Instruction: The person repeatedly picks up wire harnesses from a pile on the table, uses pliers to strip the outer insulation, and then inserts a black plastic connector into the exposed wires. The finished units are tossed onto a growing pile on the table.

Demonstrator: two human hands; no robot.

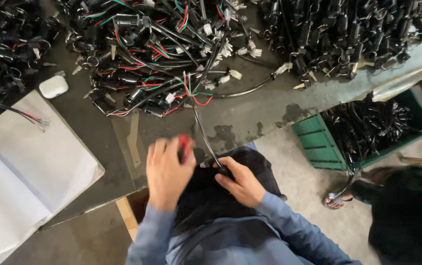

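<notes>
Hands working at table edge [122, 162]: left hand [168, 169] gripping red tool [185, 146], right hand [240, 181] pinching black cable [203, 137] taut, steadying it.

The left hand [168, 172] is showing blurred, its fingers covering most of a red tool [185, 145]. The right hand [240, 180] is hiding the black cable's [202, 131] near end. The far wire heaps [171, 49] are running off the frame's edge.

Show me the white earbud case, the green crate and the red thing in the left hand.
white earbud case [53, 86], head view, middle of its lid.
green crate [314, 140], head view, its ribbed near wall.
red thing [185, 143], head view, the part showing above the left hand [166, 172], blurred.
</notes>
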